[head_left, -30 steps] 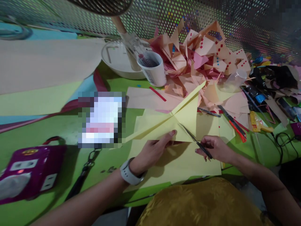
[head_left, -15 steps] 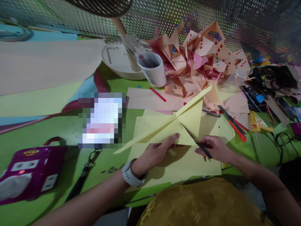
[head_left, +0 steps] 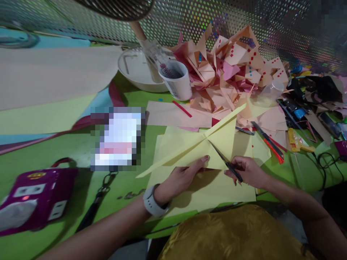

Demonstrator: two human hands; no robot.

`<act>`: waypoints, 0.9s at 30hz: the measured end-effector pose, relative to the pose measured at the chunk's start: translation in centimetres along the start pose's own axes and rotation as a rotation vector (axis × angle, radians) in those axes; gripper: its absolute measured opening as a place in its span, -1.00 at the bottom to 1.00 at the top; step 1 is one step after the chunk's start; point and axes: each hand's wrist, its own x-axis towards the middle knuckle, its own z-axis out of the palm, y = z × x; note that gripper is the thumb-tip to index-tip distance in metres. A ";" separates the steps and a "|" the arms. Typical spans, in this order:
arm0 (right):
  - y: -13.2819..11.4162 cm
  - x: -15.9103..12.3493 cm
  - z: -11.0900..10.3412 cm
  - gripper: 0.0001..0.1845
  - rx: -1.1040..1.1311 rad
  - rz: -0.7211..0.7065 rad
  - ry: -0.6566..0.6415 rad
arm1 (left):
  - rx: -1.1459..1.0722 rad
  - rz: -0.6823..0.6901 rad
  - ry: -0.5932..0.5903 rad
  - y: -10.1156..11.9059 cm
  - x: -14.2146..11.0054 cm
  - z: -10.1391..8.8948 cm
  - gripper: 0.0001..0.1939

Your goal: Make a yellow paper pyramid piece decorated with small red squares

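Note:
A folded yellow paper (head_left: 187, 153) is held by my left hand (head_left: 187, 177), its thumb on top and the other fingers hidden underneath. My right hand (head_left: 245, 171) grips a pair of dark scissors (head_left: 221, 157) by the handles. The blades point up and left across the paper, their tip close to the middle of its folded strip. Whether the blades are parted cannot be made out. Beneath the folded piece lie more yellow sheets (head_left: 230, 191) on the green table.
Peach and pink paper scraps (head_left: 217, 68) are heaped at the back beside a white cup (head_left: 179, 85) and a fan base (head_left: 132, 72). A red-handled cutter (head_left: 273, 150) and yellow glue gun (head_left: 298, 142) lie right. A blurred phone (head_left: 119, 137) and purple power box (head_left: 40, 198) stand left.
My left hand and the folded yellow paper have shifted slightly to the right, toward the scissors. My right hand and the scissors have hardly moved.

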 end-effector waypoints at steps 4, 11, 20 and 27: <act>-0.1 0.0 0.1 -0.42 0.003 0.011 0.006 | -0.017 0.004 -0.006 0.0 -0.1 0.2 -0.49; 0.1 0.1 0.1 -0.42 0.004 0.013 0.010 | 0.036 -0.003 -0.012 -0.7 0.0 0.0 -0.56; 0.1 0.2 0.1 -0.44 0.011 0.004 -0.005 | 0.027 0.015 -0.036 -0.7 0.0 -0.1 -0.55; 0.3 0.1 0.1 -0.47 -0.001 0.001 -0.019 | 0.057 0.076 -0.034 -1.2 0.2 -0.4 -0.64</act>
